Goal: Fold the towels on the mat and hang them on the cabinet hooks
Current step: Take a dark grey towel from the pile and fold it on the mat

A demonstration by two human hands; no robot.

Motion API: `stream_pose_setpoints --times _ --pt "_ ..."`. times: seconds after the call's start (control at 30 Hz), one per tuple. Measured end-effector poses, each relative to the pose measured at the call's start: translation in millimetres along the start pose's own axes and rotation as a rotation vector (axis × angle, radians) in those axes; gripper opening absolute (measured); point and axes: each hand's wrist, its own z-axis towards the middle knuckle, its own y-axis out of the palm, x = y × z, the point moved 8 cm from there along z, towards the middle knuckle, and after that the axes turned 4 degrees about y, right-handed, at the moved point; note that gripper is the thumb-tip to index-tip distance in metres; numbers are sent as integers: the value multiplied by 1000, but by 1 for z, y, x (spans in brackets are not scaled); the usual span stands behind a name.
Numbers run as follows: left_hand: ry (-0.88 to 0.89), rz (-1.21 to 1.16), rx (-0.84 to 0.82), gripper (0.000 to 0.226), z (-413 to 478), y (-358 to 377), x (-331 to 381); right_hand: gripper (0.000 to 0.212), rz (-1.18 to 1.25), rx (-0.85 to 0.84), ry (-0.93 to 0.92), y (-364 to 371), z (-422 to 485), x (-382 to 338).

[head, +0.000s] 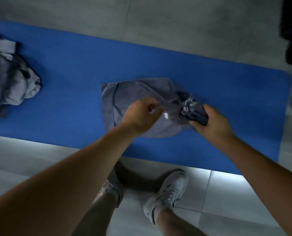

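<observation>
Head view, looking down: the mat (70,72) lies across the tiled floor (227,193), its near edge just ahead of 2 shoes (167,195), its rounded right end well clear of both arms. Bare blue shows between the towel (135,92) at mid-mat and a crumpled pile (10,79) at the left end. The towel's long axis runs along the mat, flat corner left, bunched dark end right. The right hand (211,121) curls its fingers tight round that bunch. The left hand (141,114), wrist bent down, pinches a raised fold, fingers together.
</observation>
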Motion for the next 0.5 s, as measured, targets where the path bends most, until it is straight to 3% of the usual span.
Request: stream_pose_setpoints --times 0.17,0.23,0.33,0.4,0.5 --pt "-379 163 1 24 28 16 -160 49 -378 -109 -19 93 56 36" --pt "-509 188 52 24 32 3 -213 60 -391 -93 -46 111 75 23" --pt "-699 201 141 51 29 -18 -283 45 -292 -74 -97 131 111 -20" --pt "-716 187 158 65 26 -22 -308 31 -241 -90 -194 152 138 -64" --pt "-631 94 179 67 28 -23 -329 16 -145 -116 -412 199 181 -140"
